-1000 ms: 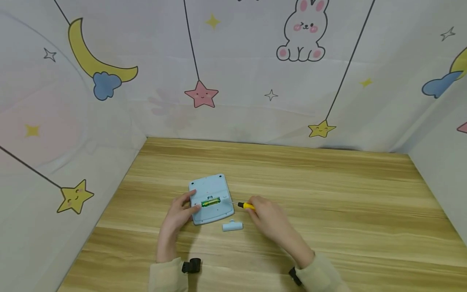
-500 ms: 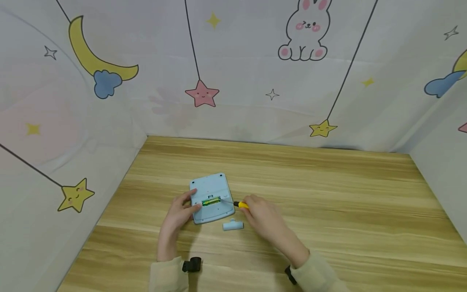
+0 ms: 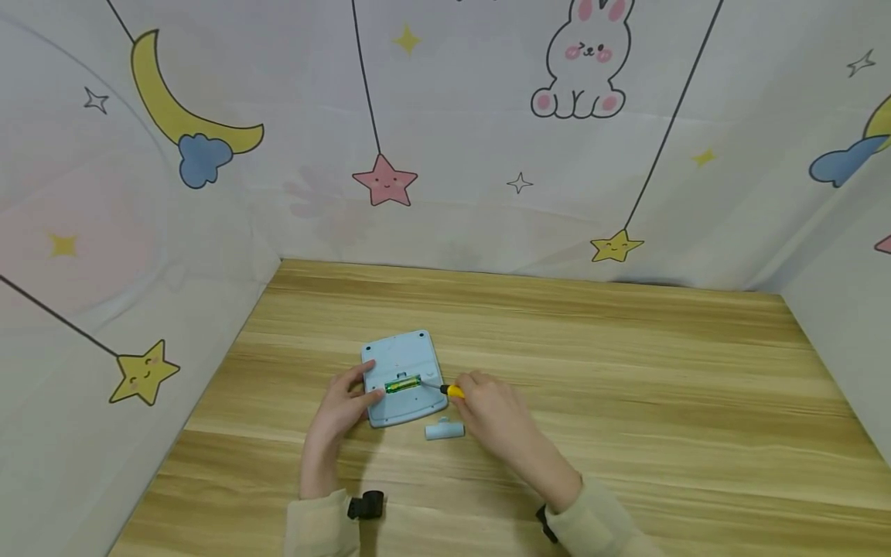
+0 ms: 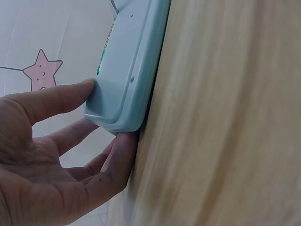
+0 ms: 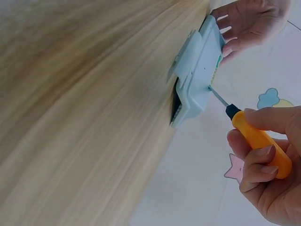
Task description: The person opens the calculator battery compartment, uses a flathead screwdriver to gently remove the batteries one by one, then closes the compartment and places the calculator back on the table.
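Note:
A light blue calculator (image 3: pixel 400 356) lies back side up on the table, its battery slot uncovered. Inside the slot is one green battery (image 3: pixel 403 384). My left hand (image 3: pixel 344 402) pinches the calculator's left edge, thumb on the back and fingers along the side, as the left wrist view shows. In my right hand (image 3: pixel 496 414) is a yellow screwdriver (image 5: pixel 263 143) with a black collar, gripped by its handle. The screwdriver's thin metal shaft (image 5: pixel 218 96) points left, its tip right at the battery's right end. The light blue battery cover (image 3: pixel 444 430) lies just below the calculator's lower right corner.
The wood-grain table (image 3: pixel 661 387) extends far to the right of the hands. A white cloth backdrop (image 3: pixel 473 139) printed with stars, a moon and a rabbit rises behind it and on both sides. Each wrist carries a small black camera mount (image 3: pixel 366 505).
My right hand has moved left with the screwdriver, bringing its tip to the battery's right end. The left hand, calculator and cover have stayed in place.

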Available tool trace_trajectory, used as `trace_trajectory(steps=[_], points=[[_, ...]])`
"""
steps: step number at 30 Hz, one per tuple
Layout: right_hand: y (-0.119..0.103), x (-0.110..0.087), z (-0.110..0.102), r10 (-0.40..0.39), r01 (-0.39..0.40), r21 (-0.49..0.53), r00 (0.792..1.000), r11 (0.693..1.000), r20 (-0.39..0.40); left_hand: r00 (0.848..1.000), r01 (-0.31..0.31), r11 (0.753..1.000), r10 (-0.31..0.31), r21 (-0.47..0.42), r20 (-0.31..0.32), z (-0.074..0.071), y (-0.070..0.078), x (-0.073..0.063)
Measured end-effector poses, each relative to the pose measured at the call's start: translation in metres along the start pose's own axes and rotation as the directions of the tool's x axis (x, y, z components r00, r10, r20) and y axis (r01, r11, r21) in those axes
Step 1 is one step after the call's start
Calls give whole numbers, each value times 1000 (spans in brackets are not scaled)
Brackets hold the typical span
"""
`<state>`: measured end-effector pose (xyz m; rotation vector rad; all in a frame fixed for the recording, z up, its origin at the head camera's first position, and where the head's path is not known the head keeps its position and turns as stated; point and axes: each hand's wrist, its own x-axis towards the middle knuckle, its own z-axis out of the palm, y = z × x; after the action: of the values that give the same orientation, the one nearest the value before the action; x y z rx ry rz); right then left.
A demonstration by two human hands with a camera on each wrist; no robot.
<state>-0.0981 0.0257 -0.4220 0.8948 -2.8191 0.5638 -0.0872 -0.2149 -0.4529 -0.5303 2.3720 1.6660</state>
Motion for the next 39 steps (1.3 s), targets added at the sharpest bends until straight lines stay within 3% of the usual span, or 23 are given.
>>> trace_trajectory(steps=[9, 23, 32, 39], points=[[-9, 8, -4, -36, 37, 17, 999, 999, -13, 1000, -8, 1000, 8, -6, 1, 0, -2, 0], [-18, 26, -14, -102, 102, -46, 995, 994, 5, 1000, -6, 1000, 6, 1, -4, 2, -2, 2], [-17, 33, -12, -70, 71, -39, 997, 997, 16, 1000, -7, 1000, 7, -6, 4, 1, -2, 1], [-11, 35, -8, -27, 27, 46, 1000, 999, 9, 1000, 0, 1000, 0, -9, 7, 0, -3, 2]])
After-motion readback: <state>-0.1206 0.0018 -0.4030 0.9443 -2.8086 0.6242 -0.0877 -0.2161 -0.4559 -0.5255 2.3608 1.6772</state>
